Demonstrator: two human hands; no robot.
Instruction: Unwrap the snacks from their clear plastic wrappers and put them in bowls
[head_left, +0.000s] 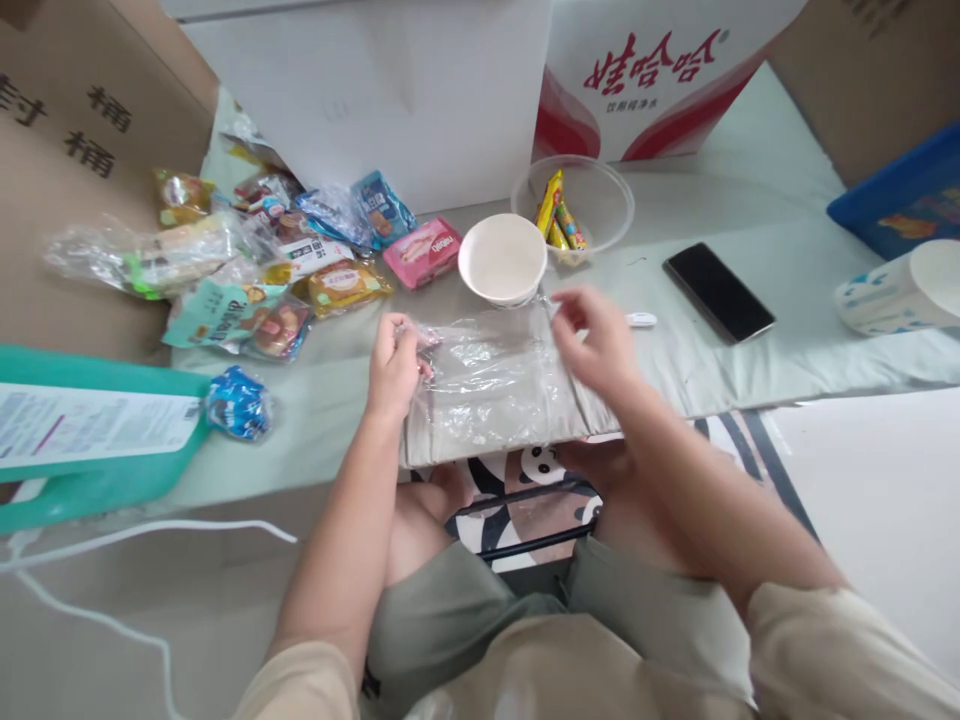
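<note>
Bag: between my hands, spread left to right.
Left hand: I pinch its left edge.
Right hand: curled beside; I can't tell if gripping.

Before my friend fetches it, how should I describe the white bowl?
Find the big white box at the back. In front of it, just beyond the clear plastic, stands the white bowl. Unlike the see-through bowl beside it, it is opaque.

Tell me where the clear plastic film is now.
In the head view, the clear plastic film is near the middle, between the left hand and the right hand, just below the white bowl.
</note>
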